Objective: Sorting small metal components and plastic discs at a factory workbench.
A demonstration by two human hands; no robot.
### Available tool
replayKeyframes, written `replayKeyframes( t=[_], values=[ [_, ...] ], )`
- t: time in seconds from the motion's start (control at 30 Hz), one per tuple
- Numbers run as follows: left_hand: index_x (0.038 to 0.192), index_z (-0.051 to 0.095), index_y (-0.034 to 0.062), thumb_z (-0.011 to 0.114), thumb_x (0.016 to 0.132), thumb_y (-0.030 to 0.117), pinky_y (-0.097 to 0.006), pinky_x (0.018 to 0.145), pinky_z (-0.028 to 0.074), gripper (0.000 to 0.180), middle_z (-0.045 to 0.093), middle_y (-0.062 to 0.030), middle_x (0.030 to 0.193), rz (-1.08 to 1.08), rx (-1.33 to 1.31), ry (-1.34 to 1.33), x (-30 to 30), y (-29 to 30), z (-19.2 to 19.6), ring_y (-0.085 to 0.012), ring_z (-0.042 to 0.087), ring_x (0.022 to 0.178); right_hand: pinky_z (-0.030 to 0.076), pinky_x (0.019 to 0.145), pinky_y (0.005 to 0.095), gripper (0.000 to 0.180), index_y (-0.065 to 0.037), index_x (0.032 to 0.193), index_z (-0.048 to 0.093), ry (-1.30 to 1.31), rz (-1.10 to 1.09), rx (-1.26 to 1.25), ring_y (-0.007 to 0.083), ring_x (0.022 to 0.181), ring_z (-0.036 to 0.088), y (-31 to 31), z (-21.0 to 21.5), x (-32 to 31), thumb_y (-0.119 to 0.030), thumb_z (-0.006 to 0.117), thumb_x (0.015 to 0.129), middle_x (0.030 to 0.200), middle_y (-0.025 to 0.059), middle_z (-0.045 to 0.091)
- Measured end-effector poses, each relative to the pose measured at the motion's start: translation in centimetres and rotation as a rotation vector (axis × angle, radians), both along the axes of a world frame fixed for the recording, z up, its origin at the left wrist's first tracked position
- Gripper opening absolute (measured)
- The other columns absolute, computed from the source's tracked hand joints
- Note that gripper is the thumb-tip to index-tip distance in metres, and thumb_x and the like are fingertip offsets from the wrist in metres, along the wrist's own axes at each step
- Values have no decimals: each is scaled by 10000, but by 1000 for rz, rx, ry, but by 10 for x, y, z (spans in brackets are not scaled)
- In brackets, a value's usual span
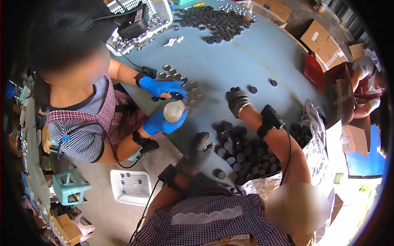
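Note:
My left hand [201, 144], in a dark grey glove, rests with fingers spread on the near edge of the pale blue table [266, 61]; it holds nothing. My right hand [237, 100], gloved the same, lies palm down farther out, fingers curled onto the tabletop. Whether it grips a disc is hidden. A heap of dark round discs [238, 151] lies between my forearms, and a single disc [253, 89] sits just beyond my right fingers. Black bands with cables wrap both wrists.
A co-worker at the left wears blue gloves [162, 87] and holds a pale rounded object [174, 110] beside small metal caps [172, 74]. A far disc pile [221, 20], white baskets [158, 10] [131, 186], cardboard boxes [324, 41], crinkled foil [266, 184] and a teal stool [69, 186] surround us.

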State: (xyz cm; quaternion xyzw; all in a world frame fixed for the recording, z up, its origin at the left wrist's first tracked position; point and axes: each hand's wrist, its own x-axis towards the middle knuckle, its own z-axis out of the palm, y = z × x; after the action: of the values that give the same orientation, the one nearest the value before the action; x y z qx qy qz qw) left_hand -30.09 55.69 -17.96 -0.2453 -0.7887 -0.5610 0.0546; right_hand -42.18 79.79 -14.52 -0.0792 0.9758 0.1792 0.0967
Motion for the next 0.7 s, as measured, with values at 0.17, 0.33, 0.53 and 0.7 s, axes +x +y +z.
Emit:
replayKeyframes(
  t=[0.17, 0.33, 0.53, 0.7],
  values=[
    [1068, 571, 65, 706, 718, 171, -430, 751, 482, 389, 588, -124, 951, 5, -221, 132, -25, 48, 3, -321, 577, 870, 468, 866, 416, 368, -57, 1107, 579, 56, -191, -255, 331, 1037, 565, 18, 72, 46, -259, 620, 803, 1067, 148, 606],
    [1080, 570, 68, 717, 704, 134, -412, 727, 484, 409, 564, -117, 897, -108, -322, 120, -35, 60, -3, -297, 574, 842, 469, 869, 425, 437, -45, 1157, 564, 62, -180, -369, 341, 1042, 566, 20, 82, 80, -293, 638, 805, 1096, 168, 609],
    [1086, 576, 30, 706, 710, -44, -282, 747, 504, 404, 564, -23, 918, -175, 343, -280, -12, 41, -12, -121, 574, 861, 505, 755, 336, 381, -57, 1166, 568, -148, -340, -1152, 215, 835, 633, 5, 49, 102, -158, 622, 803, 927, 80, 655],
    [1156, 554, 12, 706, 721, -74, -273, 840, 495, 469, 581, -31, 1049, -131, 498, -579, 7, 22, 0, -109, 568, 924, 489, 590, 260, 385, -67, 1202, 554, -231, -372, -1392, 100, 648, 579, -31, 39, 111, -39, 557, 818, 812, 16, 646]
  ],
)
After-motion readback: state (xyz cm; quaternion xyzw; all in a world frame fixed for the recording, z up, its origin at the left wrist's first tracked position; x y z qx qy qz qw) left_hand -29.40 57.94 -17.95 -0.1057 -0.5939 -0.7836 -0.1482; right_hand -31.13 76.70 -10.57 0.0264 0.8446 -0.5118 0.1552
